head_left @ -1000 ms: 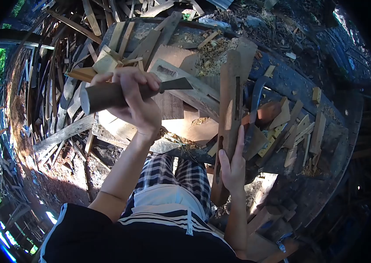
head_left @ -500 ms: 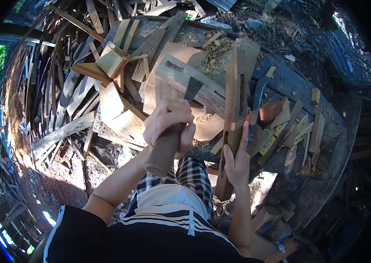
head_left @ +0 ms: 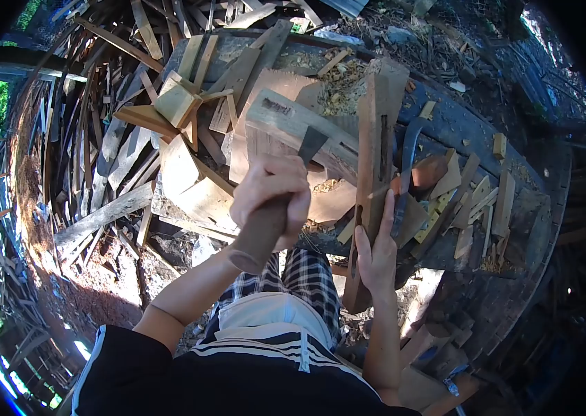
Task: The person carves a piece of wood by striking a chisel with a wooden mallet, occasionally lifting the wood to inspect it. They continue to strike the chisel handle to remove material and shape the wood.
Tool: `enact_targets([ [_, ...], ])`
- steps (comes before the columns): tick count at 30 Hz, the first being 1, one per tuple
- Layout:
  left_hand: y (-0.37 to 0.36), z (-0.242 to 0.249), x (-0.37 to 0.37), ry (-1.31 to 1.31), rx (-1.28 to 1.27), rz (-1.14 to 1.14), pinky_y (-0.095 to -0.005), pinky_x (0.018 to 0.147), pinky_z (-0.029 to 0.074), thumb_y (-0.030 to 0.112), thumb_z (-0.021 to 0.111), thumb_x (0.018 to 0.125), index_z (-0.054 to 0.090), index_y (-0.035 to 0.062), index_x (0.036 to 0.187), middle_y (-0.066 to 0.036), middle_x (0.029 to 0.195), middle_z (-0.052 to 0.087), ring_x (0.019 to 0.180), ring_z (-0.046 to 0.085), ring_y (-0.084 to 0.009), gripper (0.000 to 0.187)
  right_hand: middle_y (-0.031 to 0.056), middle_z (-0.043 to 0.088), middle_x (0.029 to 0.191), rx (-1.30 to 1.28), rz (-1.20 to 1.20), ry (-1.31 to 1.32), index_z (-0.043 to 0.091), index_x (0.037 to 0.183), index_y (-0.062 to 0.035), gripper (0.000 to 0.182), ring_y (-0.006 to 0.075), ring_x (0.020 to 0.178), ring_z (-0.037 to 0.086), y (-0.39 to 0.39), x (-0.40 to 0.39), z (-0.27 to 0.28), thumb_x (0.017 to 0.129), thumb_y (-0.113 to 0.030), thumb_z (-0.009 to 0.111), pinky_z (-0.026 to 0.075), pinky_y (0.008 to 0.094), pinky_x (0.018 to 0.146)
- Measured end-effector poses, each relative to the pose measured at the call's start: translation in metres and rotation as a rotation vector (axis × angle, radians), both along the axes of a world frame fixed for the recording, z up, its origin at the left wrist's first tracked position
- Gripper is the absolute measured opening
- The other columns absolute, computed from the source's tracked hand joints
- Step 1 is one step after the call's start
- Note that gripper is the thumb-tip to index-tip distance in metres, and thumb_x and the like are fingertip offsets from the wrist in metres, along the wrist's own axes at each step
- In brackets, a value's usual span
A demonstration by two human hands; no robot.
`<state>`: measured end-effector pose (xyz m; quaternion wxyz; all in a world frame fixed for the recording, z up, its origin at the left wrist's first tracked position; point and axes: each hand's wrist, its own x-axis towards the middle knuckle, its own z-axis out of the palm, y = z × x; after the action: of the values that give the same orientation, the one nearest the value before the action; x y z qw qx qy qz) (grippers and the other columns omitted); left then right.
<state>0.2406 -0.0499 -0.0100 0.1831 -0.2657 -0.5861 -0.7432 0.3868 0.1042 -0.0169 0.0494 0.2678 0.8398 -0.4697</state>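
Note:
My left hand [head_left: 272, 197] is closed around the thick brown handle of a wooden-handled tool [head_left: 258, 236]. Its dark, flaring blade sticks out beyond my fist, in front of a pale beam [head_left: 300, 125] with slots cut in it. The handle's butt points back toward me. My right hand [head_left: 377, 256] grips the lower part of a long brown mortised wooden post [head_left: 374, 149], thumb on its face and index finger stretched along its right side. My other right fingers are hidden. The post leans over the bench and crosses the end of the pale beam.
A curved dark metal bar [head_left: 409, 152] lies right of the post on the dark workbench [head_left: 476, 135]. Several wood offcuts [head_left: 504, 208] are at the right, and sawn blocks [head_left: 176, 104] sit at the left. Piled scrap timber [head_left: 123, 149] surrounds the bench's left side.
The view has shifted slightly. My left hand and the wooden-handled tool have moved a little to the right, nearer the post. My right hand keeps its hold on the mortised post.

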Motion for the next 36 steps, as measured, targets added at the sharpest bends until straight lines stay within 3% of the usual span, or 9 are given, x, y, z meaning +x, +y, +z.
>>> enact_targets([
  [3, 0.004, -0.004, 0.005, 0.070, -0.074, -0.004, -0.0365, 0.072, 0.054, -0.013, 0.066, 0.075, 0.063, -0.0007, 0.093, -0.012, 0.080, 0.063, 0.070, 0.062, -0.0219, 0.021, 0.0279, 0.068, 0.094, 0.000, -0.002, 0.010, 0.010, 0.158, -0.0125, 0.074, 0.0414, 0.081, 0.070, 0.001, 0.000, 0.001, 0.097, -0.019, 0.053, 0.054, 0.0462, 0.072],
  [12, 0.008, -0.003, -0.001, 0.091, 0.060, -0.063, -0.0406, 0.070, 0.052, -0.013, 0.069, 0.074, 0.063, -0.0004, 0.092, -0.010, 0.080, 0.062, 0.065, 0.060, -0.0227, 0.022, 0.0295, 0.068, 0.095, 0.013, 0.002, 0.041, 0.009, 0.158, -0.0127, 0.074, 0.0427, 0.081, 0.070, -0.001, 0.001, -0.002, 0.098, -0.018, 0.053, 0.054, 0.0467, 0.072],
  [15, 0.002, 0.002, -0.010, 0.119, -0.002, -0.112, -0.0394, 0.071, 0.052, -0.013, 0.069, 0.073, 0.063, -0.0008, 0.091, -0.010, 0.079, 0.062, 0.064, 0.059, -0.0235, 0.023, 0.0286, 0.068, 0.093, -0.009, -0.016, 0.025, 0.009, 0.158, -0.0129, 0.075, 0.0419, 0.080, 0.070, -0.002, -0.001, -0.002, 0.098, -0.018, 0.052, 0.054, 0.0465, 0.071],
  [17, -0.001, 0.005, -0.015, 0.199, -0.123, -0.260, -0.0380, 0.072, 0.052, -0.014, 0.069, 0.072, 0.062, -0.0013, 0.091, -0.010, 0.079, 0.061, 0.066, 0.060, -0.0242, 0.025, 0.0279, 0.068, 0.091, 0.007, -0.015, 0.046, 0.009, 0.158, -0.0130, 0.075, 0.0407, 0.078, 0.070, -0.003, 0.000, -0.003, 0.098, -0.019, 0.052, 0.054, 0.0460, 0.070],
  [24, 0.001, 0.007, -0.010, 0.128, -0.078, -0.129, -0.0386, 0.073, 0.053, -0.016, 0.067, 0.071, 0.062, -0.0017, 0.094, -0.009, 0.078, 0.060, 0.069, 0.061, -0.0244, 0.028, 0.0277, 0.068, 0.091, 0.043, -0.006, 0.024, 0.009, 0.158, -0.0126, 0.075, 0.0421, 0.080, 0.070, -0.004, 0.000, -0.001, 0.097, -0.019, 0.053, 0.054, 0.0452, 0.071],
  [29, 0.004, 0.009, -0.006, 0.115, -0.124, -0.056, -0.0321, 0.067, 0.053, -0.017, 0.065, 0.073, 0.061, -0.0015, 0.093, -0.011, 0.079, 0.062, 0.070, 0.062, -0.0237, 0.026, 0.0284, 0.068, 0.092, 0.058, 0.003, 0.047, 0.010, 0.158, -0.0119, 0.075, 0.0436, 0.083, 0.070, -0.004, 0.000, -0.002, 0.096, -0.018, 0.054, 0.054, 0.0462, 0.072],
  [36, 0.008, 0.019, -0.010, 0.085, -0.143, -0.077, -0.0303, 0.065, 0.051, -0.016, 0.066, 0.072, 0.061, -0.0016, 0.093, -0.012, 0.082, 0.063, 0.069, 0.062, -0.0224, 0.026, 0.0284, 0.068, 0.090, 0.102, 0.016, 0.091, 0.010, 0.157, -0.0115, 0.076, 0.0435, 0.082, 0.070, -0.004, 0.001, -0.006, 0.096, -0.017, 0.054, 0.053, 0.0470, 0.070],
])
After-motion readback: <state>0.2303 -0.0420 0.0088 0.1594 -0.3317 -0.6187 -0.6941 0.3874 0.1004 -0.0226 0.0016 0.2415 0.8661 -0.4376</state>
